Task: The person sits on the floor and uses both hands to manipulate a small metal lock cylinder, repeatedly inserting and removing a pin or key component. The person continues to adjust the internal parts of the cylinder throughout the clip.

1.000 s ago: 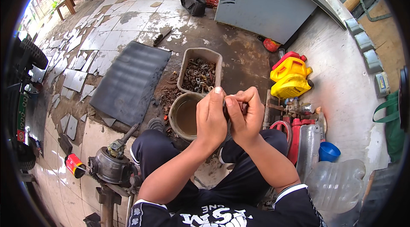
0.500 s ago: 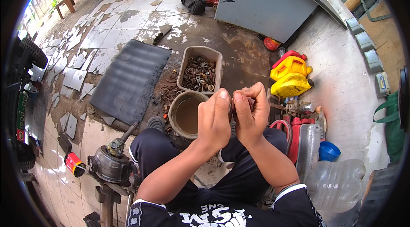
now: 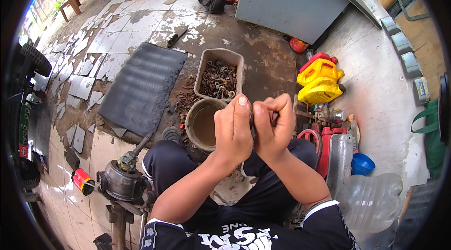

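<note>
My left hand (image 3: 234,130) and my right hand (image 3: 274,125) are raised close together in front of my knees, both with fingers curled in and thumbs on top. Whatever they grip is mostly hidden; only a small dark bit shows among the right fingers. Just left of my left hand stands a round tub (image 3: 189,125) of murky brown water, its right side covered by that hand. Behind it is a rectangular bin (image 3: 202,64) holding a heap of rusty bolts, nuts and other small metal parts (image 3: 220,80).
A black rubber mat (image 3: 143,88) lies at left near broken tiles. Left of my knee stands a greasy metal housing (image 3: 123,182) beside a red can (image 3: 82,180). At right are yellow jugs (image 3: 319,91), a red jack (image 3: 326,144), a blue bowl (image 3: 362,164) and a clear plastic bottle (image 3: 371,198).
Both hands have shifted slightly. The right thumb has dropped and turned inward, and the right fingers curl tighter. The tub and bin stay in place.
</note>
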Tool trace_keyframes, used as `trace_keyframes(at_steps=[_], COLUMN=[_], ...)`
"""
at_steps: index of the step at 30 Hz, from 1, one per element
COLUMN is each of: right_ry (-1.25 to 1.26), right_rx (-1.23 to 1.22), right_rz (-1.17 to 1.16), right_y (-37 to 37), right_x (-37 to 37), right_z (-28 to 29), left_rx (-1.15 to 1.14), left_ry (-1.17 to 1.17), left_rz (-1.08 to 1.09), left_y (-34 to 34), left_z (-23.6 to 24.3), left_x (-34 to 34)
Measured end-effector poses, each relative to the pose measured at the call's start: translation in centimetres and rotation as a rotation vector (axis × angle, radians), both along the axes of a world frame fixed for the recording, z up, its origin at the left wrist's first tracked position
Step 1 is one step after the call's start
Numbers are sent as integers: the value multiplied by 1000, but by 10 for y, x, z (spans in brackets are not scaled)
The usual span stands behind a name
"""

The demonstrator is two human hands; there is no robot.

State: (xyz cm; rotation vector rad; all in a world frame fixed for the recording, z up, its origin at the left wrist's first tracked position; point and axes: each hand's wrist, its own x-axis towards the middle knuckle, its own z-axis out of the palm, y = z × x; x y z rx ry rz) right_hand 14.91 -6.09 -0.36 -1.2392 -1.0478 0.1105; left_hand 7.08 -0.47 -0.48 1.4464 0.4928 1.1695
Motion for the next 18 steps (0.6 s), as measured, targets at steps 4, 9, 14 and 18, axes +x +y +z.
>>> trace_keyframes(at_steps=[4, 9, 14, 18], right_ry=[42, 8, 78, 230], right_rx=[-54, -32, -100, -101], right_rz=[-39, 3, -9, 22], right_y=[2, -3, -1, 0], right_x=[2, -2, -1, 1], right_z=[3, -4, -2, 7], left_rx=[24, 67, 67, 89], left_ry=[32, 44, 66, 63], left_rz=[-2, 15, 11, 3], left_y=[2, 2, 4, 3], left_z=[-3, 2, 5, 5], left_x=[-2, -4, -3, -3])
